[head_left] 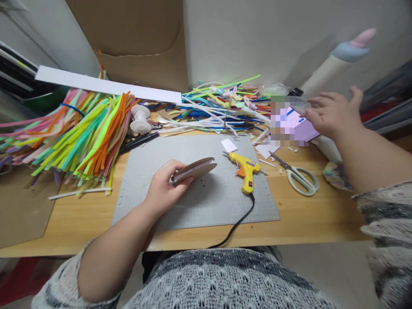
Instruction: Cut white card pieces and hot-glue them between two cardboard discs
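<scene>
My left hand point(167, 184) is closed around a flat piece made of two brown cardboard layers point(196, 168) with a white layer between them, tilted edge-on above the grey cutting mat point(141, 171). To its right, a yellow glue gun point(247, 169) lies on its side on the mat, with a black cord trailing to the table's front edge. My right hand point(337, 109) is stretched to the back right, thumb and fingers pinching a small clear plastic piece point(300, 105) above a phone point(298, 122) with a lit, partly blurred screen. What exactly this piece is, I cannot make out.
Scissors point(301, 178) with pale green handles lie right of the mat. Bundled colourful pipe cleaners point(83, 141) fill the left, and loose ones point(222, 107) lie along the back. A white spool point(140, 120), a black pen point(140, 141) and white paper pieces point(228, 145) lie around.
</scene>
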### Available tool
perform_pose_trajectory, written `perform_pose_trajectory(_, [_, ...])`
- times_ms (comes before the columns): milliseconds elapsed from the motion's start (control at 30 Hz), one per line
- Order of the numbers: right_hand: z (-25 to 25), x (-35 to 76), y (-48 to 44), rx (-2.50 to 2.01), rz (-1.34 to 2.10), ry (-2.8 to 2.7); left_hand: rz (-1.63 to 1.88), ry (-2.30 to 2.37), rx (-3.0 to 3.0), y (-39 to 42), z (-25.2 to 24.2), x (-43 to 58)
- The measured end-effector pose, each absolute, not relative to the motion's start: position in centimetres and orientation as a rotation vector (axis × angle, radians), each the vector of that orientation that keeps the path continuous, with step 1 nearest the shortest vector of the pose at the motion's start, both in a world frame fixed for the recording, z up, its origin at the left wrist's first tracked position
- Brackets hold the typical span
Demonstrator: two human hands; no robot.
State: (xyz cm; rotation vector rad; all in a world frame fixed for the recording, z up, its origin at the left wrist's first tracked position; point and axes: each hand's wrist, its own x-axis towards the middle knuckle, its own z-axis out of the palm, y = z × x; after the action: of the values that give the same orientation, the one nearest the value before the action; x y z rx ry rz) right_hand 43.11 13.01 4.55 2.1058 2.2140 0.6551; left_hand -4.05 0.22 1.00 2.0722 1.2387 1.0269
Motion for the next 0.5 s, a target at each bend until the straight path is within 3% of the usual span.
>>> perform_pose_trajectory(500, [3.99, 43.58, 12.19, 2.076, 0.683, 2.273, 1.025, 1.24, 2.071, 0.19, 1.05, -4.01])
